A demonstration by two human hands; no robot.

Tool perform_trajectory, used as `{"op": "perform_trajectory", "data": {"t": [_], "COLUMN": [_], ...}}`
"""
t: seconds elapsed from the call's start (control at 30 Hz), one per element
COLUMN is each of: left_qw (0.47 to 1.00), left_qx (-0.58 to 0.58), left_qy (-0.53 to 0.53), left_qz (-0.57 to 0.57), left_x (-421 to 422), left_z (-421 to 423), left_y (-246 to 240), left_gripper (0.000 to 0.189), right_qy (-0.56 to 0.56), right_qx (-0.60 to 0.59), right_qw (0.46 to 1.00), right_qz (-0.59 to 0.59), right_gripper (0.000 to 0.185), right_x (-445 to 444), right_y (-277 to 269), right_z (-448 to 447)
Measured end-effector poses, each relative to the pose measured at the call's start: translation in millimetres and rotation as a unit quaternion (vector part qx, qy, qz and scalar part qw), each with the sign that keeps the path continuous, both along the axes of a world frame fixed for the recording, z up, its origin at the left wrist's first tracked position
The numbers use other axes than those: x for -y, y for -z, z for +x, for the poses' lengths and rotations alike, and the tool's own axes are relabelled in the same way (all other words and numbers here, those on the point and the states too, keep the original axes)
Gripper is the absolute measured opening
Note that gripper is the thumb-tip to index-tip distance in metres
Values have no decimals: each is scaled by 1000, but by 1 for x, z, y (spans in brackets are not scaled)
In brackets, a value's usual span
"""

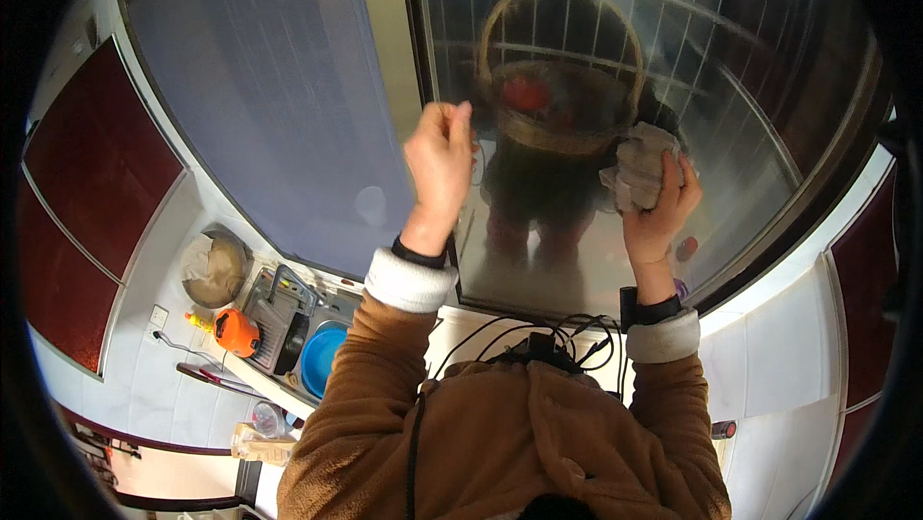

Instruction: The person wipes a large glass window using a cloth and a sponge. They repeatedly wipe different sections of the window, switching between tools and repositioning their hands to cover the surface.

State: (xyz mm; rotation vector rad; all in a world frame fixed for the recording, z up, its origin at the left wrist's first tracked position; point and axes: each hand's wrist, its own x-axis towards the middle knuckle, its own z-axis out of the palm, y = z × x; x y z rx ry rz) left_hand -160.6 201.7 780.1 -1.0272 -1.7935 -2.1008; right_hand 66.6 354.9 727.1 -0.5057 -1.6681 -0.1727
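Note:
Before me stands a large dark-framed glass pane (pixel 721 102). My right hand (pixel 660 224) presses a crumpled greyish cloth (pixel 642 163) against its right part. My left hand (pixel 441 156) is raised near the pane's left frame (pixel 418 37), fingers curled in with the thumb on top. I see nothing in it, though its palm side is hidden; whether it touches the frame or glass is unclear. In the glass appears a wicker basket (pixel 555 134) with a tall hoop handle and a blurred red thing (pixel 526 93). Reflections blur what lies beyond.
Left of the frame hangs a blue-grey panel (pixel 274 87). Below it, a counter holds a sink with a faucet (pixel 288 282), a blue basin (pixel 322 361), an orange container (pixel 236 332) and a round metal pan (pixel 215 268). Black cables (pixel 577 329) loop before my chest. Dark red cabinets (pixel 101 159) flank the room.

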Motion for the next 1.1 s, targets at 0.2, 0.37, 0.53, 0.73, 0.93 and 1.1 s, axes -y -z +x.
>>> {"op": "perform_trajectory", "data": {"t": [0.2, 0.37, 0.53, 0.73, 0.93, 1.1], "left_qw": [990, 980, 974, 967, 972, 967], "left_qx": [119, 151, 160, 184, 175, 181], "left_qy": [76, 119, 122, 124, 109, 112], "left_qz": [-9, 53, 100, 125, 113, 138], "left_x": [-14, -17, -21, -21, -22, -22], "left_z": [-17, -20, -21, -17, -15, -17], "left_y": [-9, -2, 2, 1, 0, 2], "left_gripper": [23, 19, 16, 15, 14, 18], "right_qy": [8, 21, 20, 26, 30, 30], "right_qx": [17, 36, 32, 33, 37, 39], "right_qw": [1000, 999, 999, 999, 999, 999], "right_qz": [-1, 26, 21, 21, 14, 14], "right_gripper": [68, 66, 65, 66, 65, 65], "right_x": [-8, -12, -9, -9, -9, -7], "right_y": [15, 17, 17, 18, 19, 18], "right_z": [0, 3, 2, 3, 3, 4]}}
